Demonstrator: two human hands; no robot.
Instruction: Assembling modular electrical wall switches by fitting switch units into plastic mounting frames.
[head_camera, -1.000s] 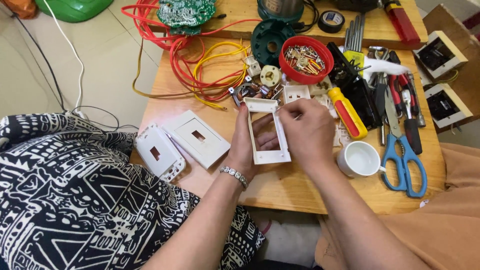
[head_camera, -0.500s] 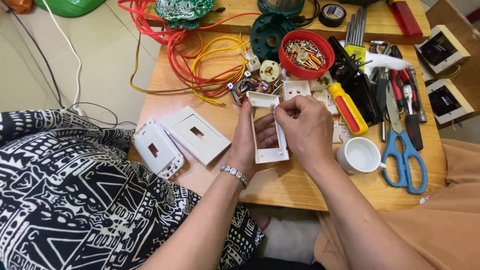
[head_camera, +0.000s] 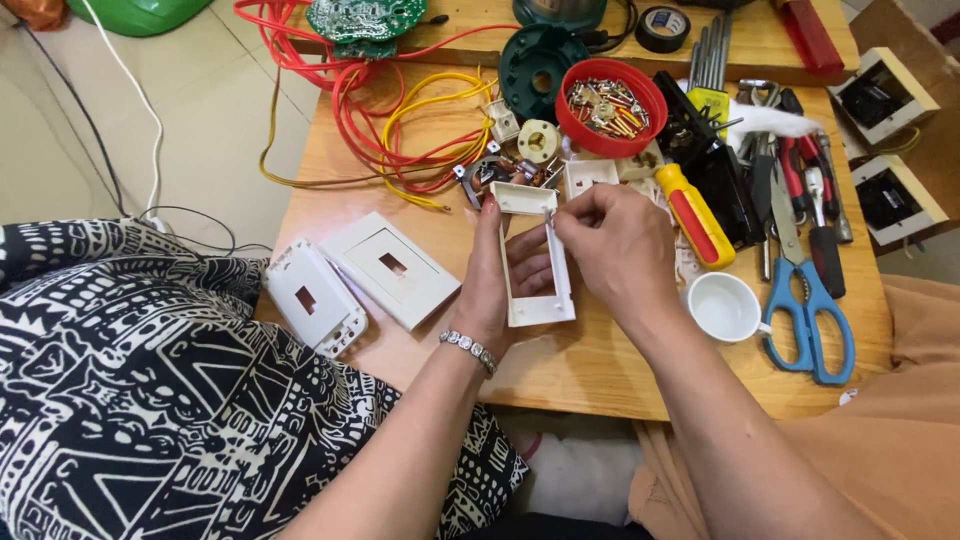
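Head view, looking down on a wooden counter (head_camera: 600, 370): I hold a white rectangular frame (head_camera: 535, 255), open in the middle, upright just above the counter's near half, between my two hands. My left hand (head_camera: 495, 285) grips the frame from its left side, thumb along the left edge and fingers (head_camera: 530, 275) showing through the opening from behind. My right hand (head_camera: 625, 250) is closed at the frame's upper right corner, thumb and forefinger pinched together there; what they pinch is too small for me to tell. A beaded bracelet (head_camera: 468, 350) sits on my left wrist. Left of the frame, two white switch plates (head_camera: 360, 280) lie flat on the counter, one partly over the other, each with a small rectangular slot. Just right of my right hand stands a small white cup (head_camera: 725, 305), and beside it lie blue-handled scissors (head_camera: 810, 310). A screwdriver with a yellow and red handle (head_camera: 695, 215) lies just beyond my right hand, near a row of red-handled pliers (head_camera: 800, 170). Behind the frame, a red bowl (head_camera: 610, 105) holds screws and small metal parts, with a dark green round housing (head_camera: 540, 70) to its left and tangled red and yellow wires (head_camera: 390, 130) farther left
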